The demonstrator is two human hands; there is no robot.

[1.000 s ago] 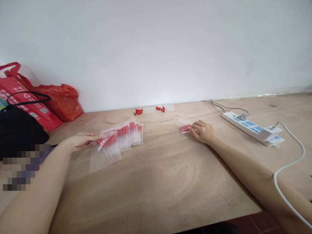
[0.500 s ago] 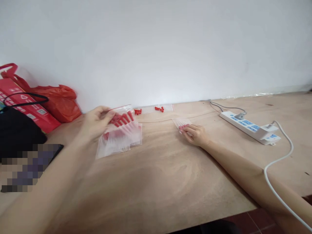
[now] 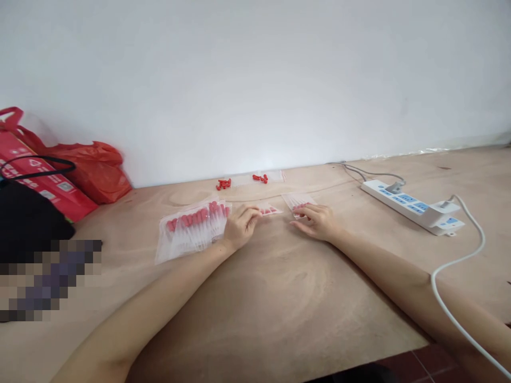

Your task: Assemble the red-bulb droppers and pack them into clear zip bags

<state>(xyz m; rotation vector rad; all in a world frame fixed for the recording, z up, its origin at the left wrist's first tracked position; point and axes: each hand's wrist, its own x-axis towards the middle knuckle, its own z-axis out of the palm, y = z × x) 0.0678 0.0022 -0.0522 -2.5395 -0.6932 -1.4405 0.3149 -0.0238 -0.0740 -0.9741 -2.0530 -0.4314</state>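
A fanned row of clear plastic bags with red pieces inside (image 3: 191, 226) lies on the wooden table, left of centre. At its right end is my left hand (image 3: 240, 226), fingers closed on a small clear bag with red pieces (image 3: 269, 210) that sticks out to the right. My right hand (image 3: 316, 221) rests to the right, its fingers over another clear bag (image 3: 294, 201) with red pieces; thumb and fingers are apart. Behind, near the wall, loose red pieces (image 3: 224, 184) and more red pieces (image 3: 260, 178) lie by flat clear bags.
On the right a white power strip (image 3: 403, 202) has plugs in it, and a white cable (image 3: 459, 260) runs over my right forearm. Red bags (image 3: 96, 170), a black item (image 3: 32, 221) and a blurred-out object (image 3: 56, 279) are at the left. A wall stands behind.
My left hand has let the fanned bags down on the table and moved right, where it now has a small bag. My right hand has stayed in place, its fingers slightly more spread.
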